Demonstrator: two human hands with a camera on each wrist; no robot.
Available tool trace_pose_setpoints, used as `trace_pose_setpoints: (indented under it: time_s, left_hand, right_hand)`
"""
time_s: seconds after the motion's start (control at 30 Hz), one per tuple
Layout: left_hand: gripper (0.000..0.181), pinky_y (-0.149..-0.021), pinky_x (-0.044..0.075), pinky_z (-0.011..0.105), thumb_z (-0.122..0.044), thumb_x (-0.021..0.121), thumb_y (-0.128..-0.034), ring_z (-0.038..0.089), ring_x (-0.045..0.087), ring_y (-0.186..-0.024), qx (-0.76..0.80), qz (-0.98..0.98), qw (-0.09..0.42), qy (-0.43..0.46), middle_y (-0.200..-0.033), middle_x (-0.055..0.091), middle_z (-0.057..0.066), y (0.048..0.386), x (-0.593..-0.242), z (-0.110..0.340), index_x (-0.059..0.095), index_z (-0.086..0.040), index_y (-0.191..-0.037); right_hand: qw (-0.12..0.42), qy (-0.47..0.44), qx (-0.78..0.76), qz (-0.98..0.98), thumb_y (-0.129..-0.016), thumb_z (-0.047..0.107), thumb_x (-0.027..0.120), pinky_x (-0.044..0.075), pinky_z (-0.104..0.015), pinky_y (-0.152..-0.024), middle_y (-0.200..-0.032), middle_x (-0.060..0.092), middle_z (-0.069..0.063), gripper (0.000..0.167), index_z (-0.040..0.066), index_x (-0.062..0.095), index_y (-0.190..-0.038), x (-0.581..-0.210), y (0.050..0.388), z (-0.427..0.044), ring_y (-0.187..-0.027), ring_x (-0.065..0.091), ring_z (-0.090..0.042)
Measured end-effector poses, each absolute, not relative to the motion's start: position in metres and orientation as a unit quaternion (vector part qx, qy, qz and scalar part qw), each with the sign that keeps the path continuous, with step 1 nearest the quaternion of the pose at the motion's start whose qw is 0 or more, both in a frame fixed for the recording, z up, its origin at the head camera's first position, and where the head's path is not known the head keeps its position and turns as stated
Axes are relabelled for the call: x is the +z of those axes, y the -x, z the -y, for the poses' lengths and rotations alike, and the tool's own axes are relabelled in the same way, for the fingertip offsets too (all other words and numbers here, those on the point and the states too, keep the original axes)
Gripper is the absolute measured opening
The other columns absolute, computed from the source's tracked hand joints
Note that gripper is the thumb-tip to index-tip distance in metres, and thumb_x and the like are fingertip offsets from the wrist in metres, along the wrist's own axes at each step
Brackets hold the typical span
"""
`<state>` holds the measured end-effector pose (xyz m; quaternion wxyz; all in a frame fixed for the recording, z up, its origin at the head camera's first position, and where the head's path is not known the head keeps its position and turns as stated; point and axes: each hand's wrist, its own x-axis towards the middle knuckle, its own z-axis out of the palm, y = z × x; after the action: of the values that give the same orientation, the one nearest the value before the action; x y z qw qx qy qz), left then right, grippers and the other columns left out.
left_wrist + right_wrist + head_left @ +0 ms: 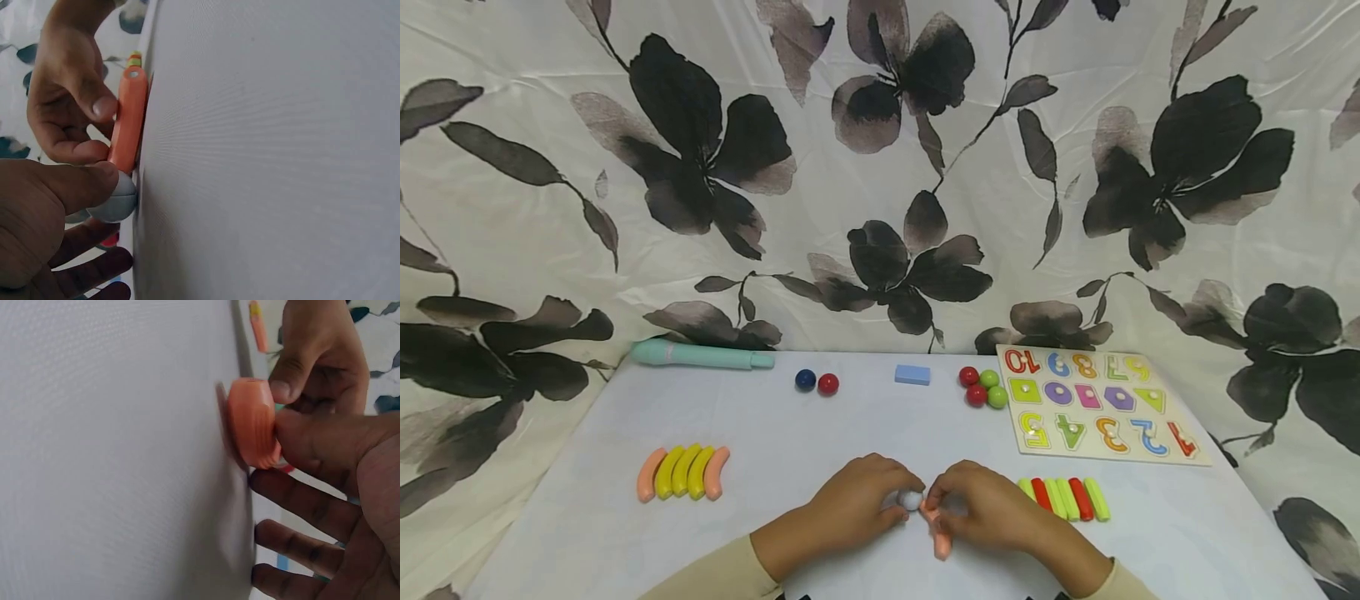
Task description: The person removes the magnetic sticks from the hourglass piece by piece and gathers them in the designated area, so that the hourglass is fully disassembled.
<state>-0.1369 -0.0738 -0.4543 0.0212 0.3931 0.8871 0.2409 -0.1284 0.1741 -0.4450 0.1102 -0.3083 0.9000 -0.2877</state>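
At the front middle of the table, both hands meet around a grey ball (912,500) and a salmon-orange handle-like piece (941,546). My left hand (865,496) holds the ball between thumb and fingers. My right hand (992,508) pinches the orange piece between thumb and forefinger. In the left wrist view, the orange piece (129,115) has a small hole at its far end, and its other end meets the grey ball (119,203). The right wrist view shows the orange piece (250,422) end-on with grooves on its side; the ball is hidden there.
Yellow and peach curved pieces (681,473) lie left, green and red sticks (1078,500) right. Behind are a teal tube (700,354), blue ball (805,380), red ball (828,384), blue block (912,374), red and green balls (976,395), and a number board (1097,404).
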Motion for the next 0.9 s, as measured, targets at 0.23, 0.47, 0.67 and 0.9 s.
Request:
trace_pose_setpoints:
  time_s: [0.23,0.47,0.67,0.9]
  left_hand:
    - [0.029,-0.092,0.051,0.034,-0.022,0.083,-0.0874,0.009,0.061,-0.106,0.247,-0.899,0.034,-0.361,-0.109,0.070,-0.014,0.141,-0.457,0.072,0.071,-0.024,-0.114]
    - [0.029,-0.087,0.052,0.033,-0.024,0.082,-0.0882,0.008,0.060,-0.100,0.246,-0.913,0.026,-0.323,-0.103,0.068,-0.014,0.147,-0.460,0.081,0.070,-0.025,-0.115]
    - [0.032,-0.091,0.053,0.041,-0.027,0.081,-0.0902,0.015,0.063,-0.106,0.265,-0.930,0.003,-0.255,-0.113,0.071,-0.005,0.157,-0.457,0.099,0.070,-0.021,-0.120]
    - [0.035,-0.095,0.052,0.045,-0.025,0.083,-0.0876,0.020,0.064,-0.110,0.282,-0.945,-0.015,-0.163,-0.115,0.071,0.000,0.175,-0.450,0.127,0.071,-0.020,-0.120]
  right_hand:
    - [0.138,0.309,-0.295,-0.894,-0.082,0.031,0.087,0.049,-0.038,-0.100,-0.107,0.062,0.024,0.026,0.032,0.074,-0.105,-0.442,0.129,-0.174,-0.109,0.056,-0.005]
    - [0.137,0.304,-0.291,-0.897,-0.082,0.031,0.088,0.049,-0.037,-0.099,-0.105,0.061,0.024,0.026,0.030,0.076,-0.105,-0.440,0.127,-0.171,-0.108,0.055,-0.006]
    - [0.145,0.296,-0.291,-0.898,-0.081,0.032,0.088,0.049,-0.036,-0.099,-0.104,0.060,0.024,0.026,0.030,0.076,-0.105,-0.440,0.127,-0.170,-0.108,0.055,-0.006]
    - [0.148,0.291,-0.295,-0.898,-0.081,0.032,0.088,0.049,-0.037,-0.099,-0.105,0.061,0.024,0.027,0.033,0.076,-0.105,-0.441,0.127,-0.170,-0.108,0.054,-0.006]
